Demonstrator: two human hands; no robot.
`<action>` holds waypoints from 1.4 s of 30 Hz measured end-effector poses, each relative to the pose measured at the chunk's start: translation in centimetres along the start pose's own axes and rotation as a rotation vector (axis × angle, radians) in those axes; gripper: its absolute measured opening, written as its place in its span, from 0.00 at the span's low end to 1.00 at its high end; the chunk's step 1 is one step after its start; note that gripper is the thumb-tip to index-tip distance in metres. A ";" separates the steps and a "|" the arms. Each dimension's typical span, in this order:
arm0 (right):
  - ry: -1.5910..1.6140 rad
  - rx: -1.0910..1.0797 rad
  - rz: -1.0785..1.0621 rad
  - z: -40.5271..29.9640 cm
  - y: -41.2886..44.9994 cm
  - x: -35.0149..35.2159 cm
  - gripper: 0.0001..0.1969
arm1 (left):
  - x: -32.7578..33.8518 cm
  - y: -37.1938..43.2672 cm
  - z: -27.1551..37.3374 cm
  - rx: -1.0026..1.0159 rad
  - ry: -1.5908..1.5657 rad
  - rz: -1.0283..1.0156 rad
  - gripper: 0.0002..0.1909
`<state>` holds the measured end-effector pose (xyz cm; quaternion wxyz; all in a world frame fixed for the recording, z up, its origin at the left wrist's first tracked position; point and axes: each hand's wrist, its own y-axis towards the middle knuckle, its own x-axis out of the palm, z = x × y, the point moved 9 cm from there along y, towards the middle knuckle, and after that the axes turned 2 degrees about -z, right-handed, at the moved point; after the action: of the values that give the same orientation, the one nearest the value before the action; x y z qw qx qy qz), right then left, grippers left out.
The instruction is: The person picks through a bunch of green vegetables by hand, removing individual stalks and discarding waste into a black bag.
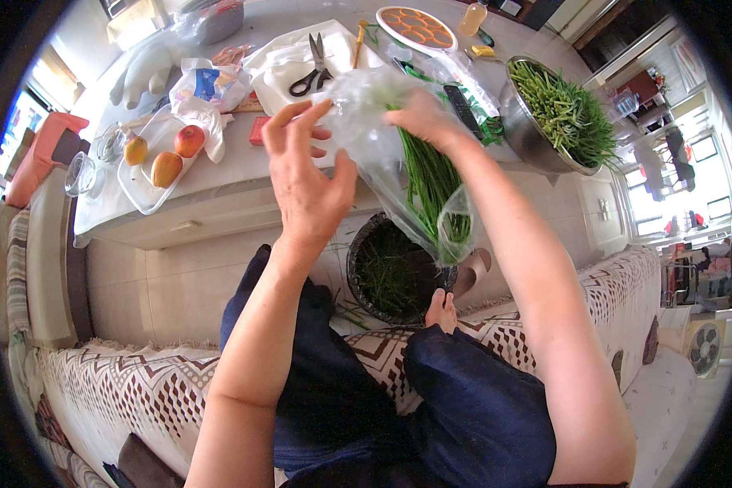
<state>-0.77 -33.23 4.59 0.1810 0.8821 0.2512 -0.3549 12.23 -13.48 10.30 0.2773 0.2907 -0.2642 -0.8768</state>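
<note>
My left hand [308, 174] is raised with its fingers apart and curled, holding nothing I can make out. Its fingertips are close to a clear plastic bag [366, 134]; whether they touch it I cannot tell. Motion blurs my right hand [428, 119], which grips a bunch of long green chive-like leaves [427, 177] near its upper end. The lower leaves hang inside the bag, their ends bent at its bottom. Beneath the bag, a dark-lined waste bin [396, 268] on the floor contains green scraps.
A steel bowl [527, 128] heaped with cut greens [564, 116] stands at the table's right. Black-handled scissors [311, 76] lie on white sheeting. To the left, a clear tray [143, 192] carries apples [189, 141]. A remote control [462, 111] lies behind my right hand.
</note>
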 end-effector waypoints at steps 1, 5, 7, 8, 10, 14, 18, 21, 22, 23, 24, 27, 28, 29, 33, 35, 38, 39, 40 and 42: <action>0.188 0.003 -0.136 -1.3 0.1 -0.3 0.26 | -0.6 0.0 -0.9 -0.076 -0.118 0.075 0.29; 0.970 0.434 -0.299 -0.8 -2.8 1.2 0.21 | 2.8 -0.9 -6.1 -0.520 -0.459 -0.210 0.27; 1.003 0.362 -0.271 -4.2 -4.7 1.4 0.21 | 4.5 -2.0 -5.5 -0.560 -0.512 -0.238 0.26; 0.956 0.302 -0.330 -3.8 -5.3 1.9 0.22 | 7.3 -3.7 -5.0 -0.830 -0.865 -0.355 0.27; 0.901 0.300 -0.403 -4.8 -6.9 3.0 0.21 | 10.2 -5.3 -2.1 -1.048 -1.278 -0.419 0.27; 0.950 0.340 -0.347 -4.6 -7.6 2.9 0.18 | 11.2 -6.4 -2.4 -1.066 -1.563 -0.406 0.22; 0.618 0.269 -0.244 -6.6 -8.7 -0.7 0.19 | 11.9 -7.4 -4.1 -1.082 -1.555 -0.336 0.18; 0.443 0.217 -0.180 -6.2 -8.9 -2.3 0.22 | 12.8 -7.9 -4.1 -1.154 -1.481 -0.369 0.23; 0.574 0.100 -0.266 -6.9 -9.2 -2.6 0.23 | 12.9 -7.3 -2.5 -1.014 -1.685 -0.485 0.28; 0.698 -0.012 -0.294 -6.6 -9.2 -2.7 0.24 | 13.0 -7.2 -2.3 -1.012 -1.683 -0.488 0.28; 0.823 -0.113 -0.330 -5.7 -9.4 -2.9 0.25 | 13.8 -7.6 -2.3 -1.092 -1.586 -0.520 0.29; 1.138 0.170 -0.316 -2.4 -10.9 -2.4 0.23 | 13.0 -7.1 -0.2 -1.145 -1.411 -0.524 0.29; 1.328 0.203 -0.355 -2.6 -11.8 -2.2 0.22 | 12.8 -7.0 -0.9 -1.143 -1.321 -0.510 0.27; 1.330 0.202 -0.357 -1.4 -11.4 -1.3 0.22 | 12.5 -7.0 -1.5 -1.140 -1.232 -0.497 0.26; 1.368 0.372 -0.350 0.5 -10.6 0.0 0.16 | 12.9 -7.2 -1.9 -1.320 -1.509 -0.419 0.17; 1.271 0.613 -0.248 1.7 -12.1 -0.6 0.20 | 12.8 -7.2 -2.2 -1.343 -1.533 -0.382 0.17; 1.275 0.304 -0.252 -0.8 -11.5 -1.6 0.18 | 12.8 -7.4 -2.4 -1.337 -1.509 -0.352 0.18; 1.243 0.274 -0.205 -1.4 -11.2 -1.9 0.15 | 12.8 -7.5 -2.7 -1.330 -1.505 -0.349 0.18; 1.425 0.154 -0.418 -3.0 -12.0 -2.3 0.21 | 13.0 -7.6 -2.9 -1.306 -1.551 -0.344 0.19; 1.283 0.148 -0.309 -3.3 -12.0 -2.7 0.22 | 13.2 -7.4 -2.6 -1.271 -1.576 -0.353 0.21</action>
<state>-7.55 -22.72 7.11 -0.1186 0.8824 0.4078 0.2023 2.47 -17.47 -0.94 -0.0051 -0.5332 0.1883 -0.8247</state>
